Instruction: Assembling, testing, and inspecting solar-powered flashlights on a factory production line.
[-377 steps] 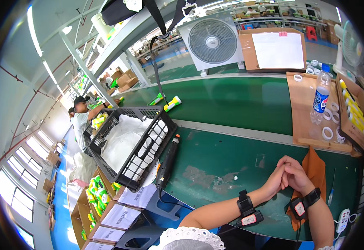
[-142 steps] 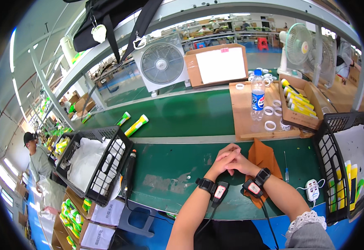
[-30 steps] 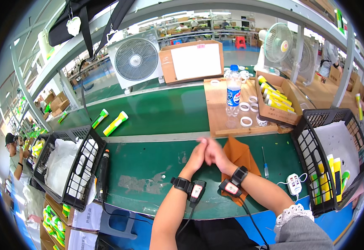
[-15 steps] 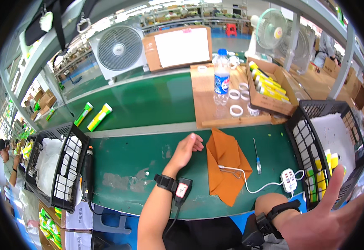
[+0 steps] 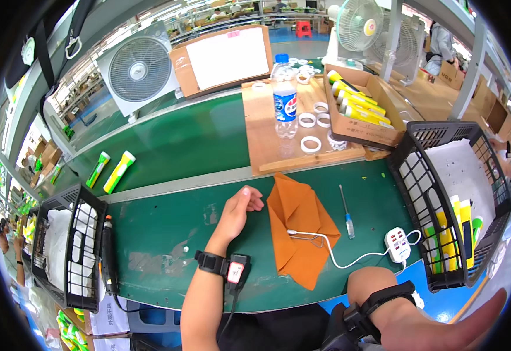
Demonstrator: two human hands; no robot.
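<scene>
My left hand (image 5: 241,210) rests on the green table with its fingers loosely bent and apart, holding nothing. Just right of it lies a folded orange cloth (image 5: 299,251), with the end of a white charging cable (image 5: 349,267) on top. A blue-handled screwdriver (image 5: 348,219) is farther right, beyond a white multi-port USB charger (image 5: 397,244). Low at the right edge, my right hand (image 5: 451,333) is raised in front of the black basket (image 5: 437,234) of yellow and green flashlights. A digit is stretched out; the others are partly hidden, and nothing shows in the hand.
Another black basket (image 5: 71,234) stands at the left, beside a black electric screwdriver (image 5: 109,257). Two flashlights (image 5: 119,172) lie on the green belt. A bottle (image 5: 285,99), white rings (image 5: 311,144) and a carton of flashlights (image 5: 364,114) sit at the back. People work in the background.
The whole view has shifted, so the table's things sit farther left. My right hand has lowered and turned, showing less of its palm. My left hand stays beside the cloth.
</scene>
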